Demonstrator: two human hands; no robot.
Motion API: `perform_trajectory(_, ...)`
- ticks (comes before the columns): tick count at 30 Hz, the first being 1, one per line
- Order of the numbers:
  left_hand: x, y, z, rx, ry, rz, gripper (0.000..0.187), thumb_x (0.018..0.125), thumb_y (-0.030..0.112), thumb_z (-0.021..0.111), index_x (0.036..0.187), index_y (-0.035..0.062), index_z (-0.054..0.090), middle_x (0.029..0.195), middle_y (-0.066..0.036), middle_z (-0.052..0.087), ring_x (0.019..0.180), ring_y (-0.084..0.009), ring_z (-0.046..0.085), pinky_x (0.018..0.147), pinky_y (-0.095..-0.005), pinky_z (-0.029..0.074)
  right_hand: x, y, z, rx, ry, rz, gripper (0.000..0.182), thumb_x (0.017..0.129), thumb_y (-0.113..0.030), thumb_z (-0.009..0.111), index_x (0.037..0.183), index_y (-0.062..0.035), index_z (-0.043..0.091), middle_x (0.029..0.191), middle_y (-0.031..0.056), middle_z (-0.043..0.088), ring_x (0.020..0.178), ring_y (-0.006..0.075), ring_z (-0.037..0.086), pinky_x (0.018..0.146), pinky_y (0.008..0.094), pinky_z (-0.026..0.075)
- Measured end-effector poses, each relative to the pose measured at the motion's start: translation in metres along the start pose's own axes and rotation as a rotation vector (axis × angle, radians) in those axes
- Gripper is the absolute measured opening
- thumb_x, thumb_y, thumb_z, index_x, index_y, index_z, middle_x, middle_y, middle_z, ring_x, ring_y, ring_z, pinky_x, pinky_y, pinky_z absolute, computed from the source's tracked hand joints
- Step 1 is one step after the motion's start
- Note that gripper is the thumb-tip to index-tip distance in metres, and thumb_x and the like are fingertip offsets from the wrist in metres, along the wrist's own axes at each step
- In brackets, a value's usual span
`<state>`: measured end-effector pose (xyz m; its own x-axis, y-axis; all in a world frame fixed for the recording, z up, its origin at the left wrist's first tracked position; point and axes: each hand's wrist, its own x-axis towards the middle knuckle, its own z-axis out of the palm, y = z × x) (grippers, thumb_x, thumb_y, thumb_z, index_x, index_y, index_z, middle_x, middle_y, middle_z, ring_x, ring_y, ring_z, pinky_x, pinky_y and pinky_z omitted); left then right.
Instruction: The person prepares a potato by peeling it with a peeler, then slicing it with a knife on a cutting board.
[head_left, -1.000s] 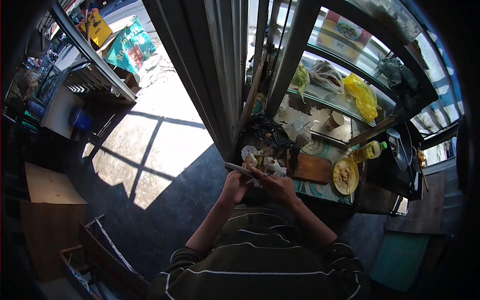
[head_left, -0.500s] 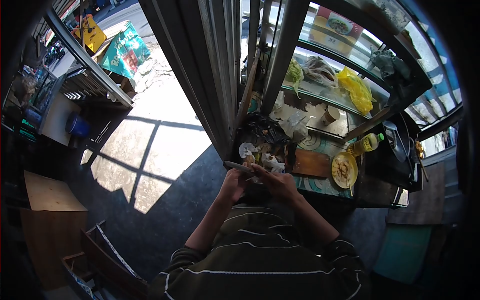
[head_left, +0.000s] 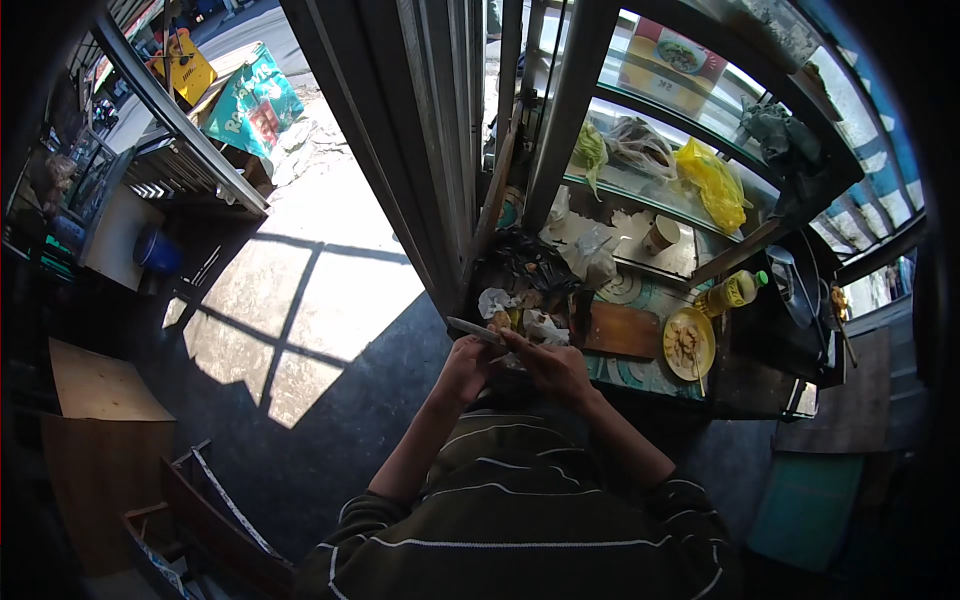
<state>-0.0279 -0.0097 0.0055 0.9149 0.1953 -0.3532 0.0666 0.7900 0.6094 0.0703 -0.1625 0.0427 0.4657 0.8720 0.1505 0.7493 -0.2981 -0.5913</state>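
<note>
My left hand [head_left: 463, 369] and my right hand [head_left: 556, 368] meet in front of my body, at the edge of the table. A knife [head_left: 474, 329] shows as a flat grey blade pointing left above my left hand. Its handle end runs into the closed fingers of my right hand. The fingers of my left hand are closed just below the blade; what they hold, if anything, is hidden. Just beyond my hands lies a heap of crumpled white plastic and scraps [head_left: 542, 325] beside a black plastic bag [head_left: 525, 258].
Right of my hands lie a wooden cutting board [head_left: 622, 330], a yellow plate [head_left: 689, 343] with food remains, and an oil bottle [head_left: 730, 291]. A glass display case holds a yellow bag [head_left: 712, 185]. A metal shutter [head_left: 400, 130] stands ahead; a wooden bench [head_left: 215, 510] is lower left.
My hands stay in nearly the same place, with slight finger movement. The knife blade has shifted a little and shows slightly more broadly.
</note>
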Motion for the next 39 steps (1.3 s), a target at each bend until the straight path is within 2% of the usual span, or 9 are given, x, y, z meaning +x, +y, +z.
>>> perform_trajectory(3, -0.001, 0.003, 0.005, -0.068, -0.036, -0.001, 0.023, 0.087, 0.020, 0.047, 0.102, 0.0029, 0.053, 0.094, -0.007, 0.057, 0.085, -0.0164, 0.057, 0.070, -0.0319, 0.049, 0.003, 0.004, -0.004, 0.050, 0.011, -0.052, 0.049, 0.083, -0.025, 0.050, 0.130, -0.0320, 0.035, 0.067, 0.0117, 0.058, 0.056, 0.0295, 0.058, 0.047, 0.0368, 0.044)
perform_trajectory(6, -0.001, 0.009, 0.008, -0.050, -0.060, -0.017, 0.023, 0.087, 0.019, 0.047, 0.102, 0.0029, 0.053, 0.093, -0.006, 0.057, 0.084, -0.0156, 0.057, 0.070, -0.0311, 0.049, 0.007, 0.003, -0.013, 0.012, -0.032, 0.050, 0.050, 0.084, -0.029, 0.048, 0.132, -0.0304, 0.031, 0.062, 0.0141, 0.056, 0.055, 0.0311, 0.057, 0.049, 0.0386, 0.043)
perform_trajectory(8, -0.003, 0.012, 0.016, -0.059, -0.001, -0.010, 0.021, 0.087, 0.020, 0.049, 0.098, 0.0039, 0.055, 0.091, -0.005, 0.058, 0.082, -0.0146, 0.058, 0.067, -0.0291, 0.048, 0.011, 0.003, -0.013, -0.011, -0.058, -0.008, 0.051, 0.085, -0.032, 0.046, 0.133, -0.0293, 0.028, 0.060, 0.0160, 0.054, 0.054, 0.0322, 0.056, 0.050, 0.0397, 0.043)
perform_trajectory(14, 0.000, 0.012, 0.011, -0.024, 0.008, 0.035, 0.021, 0.087, 0.020, 0.049, 0.097, 0.0038, 0.057, 0.089, -0.005, 0.061, 0.080, -0.0138, 0.058, 0.068, -0.0294, 0.047, 0.011, -0.008, 0.000, 0.075, 0.007, 0.121, 0.047, 0.086, -0.031, 0.045, 0.131, -0.0314, 0.032, 0.059, 0.0164, 0.053, 0.054, 0.0321, 0.056, 0.050, 0.0392, 0.043)
perform_trajectory(21, 0.000, 0.009, 0.005, -0.177, -0.067, -0.087, 0.021, 0.087, 0.019, 0.048, 0.098, 0.0032, 0.057, 0.092, -0.006, 0.061, 0.084, -0.0160, 0.059, 0.073, -0.0321, 0.048, 0.014, 0.007, -0.019, 0.032, -0.137, 0.025, 0.045, 0.086, -0.032, 0.046, 0.130, -0.0335, 0.034, 0.059, 0.0171, 0.053, 0.055, 0.0328, 0.056, 0.050, 0.0387, 0.043)
perform_trajectory(27, 0.003, 0.013, 0.005, -0.073, -0.065, -0.036, 0.022, 0.086, 0.019, 0.050, 0.100, 0.0035, 0.057, 0.094, -0.006, 0.061, 0.086, -0.0158, 0.059, 0.070, -0.0298, 0.048, 0.017, 0.007, -0.006, 0.137, -0.064, 0.104, 0.044, 0.086, -0.031, 0.045, 0.129, -0.0328, 0.036, 0.062, 0.0174, 0.054, 0.056, 0.0332, 0.056, 0.052, 0.0386, 0.044)
perform_trajectory(29, 0.001, 0.017, 0.003, -0.074, -0.078, -0.067, 0.023, 0.086, 0.020, 0.050, 0.101, 0.0039, 0.057, 0.094, -0.005, 0.061, 0.087, -0.0154, 0.058, 0.070, -0.0293, 0.048, 0.023, 0.008, -0.017, 0.140, -0.202, 0.105, 0.048, 0.086, -0.032, 0.045, 0.132, -0.0313, 0.031, 0.063, 0.0173, 0.055, 0.059, 0.0341, 0.056, 0.055, 0.0398, 0.044)
perform_trajectory(35, 0.003, 0.023, 0.003, -0.070, -0.150, -0.138, 0.025, 0.087, 0.023, 0.051, 0.102, 0.0044, 0.056, 0.096, -0.005, 0.060, 0.086, -0.0152, 0.058, 0.071, -0.0304, 0.048, 0.033, 0.010, -0.037, 0.096, -0.319, 0.075, 0.057, 0.085, -0.034, 0.045, 0.136, -0.0287, 0.019, 0.071, 0.0174, 0.058, 0.068, 0.0350, 0.057, 0.064, 0.0419, 0.043)
perform_trajectory(39, 0.001, 0.027, 0.011, -0.041, -0.150, -0.177, 0.025, 0.087, 0.023, 0.051, 0.102, 0.0038, 0.055, 0.094, -0.005, 0.060, 0.085, -0.0154, 0.058, 0.074, -0.0315, 0.047, 0.030, 0.016, -0.026, 0.160, -0.261, 0.083, 0.054, 0.086, -0.034, 0.044, 0.135, -0.0284, 0.023, 0.077, 0.0183, 0.059, 0.072, 0.0346, 0.058, 0.067, 0.0405, 0.044)
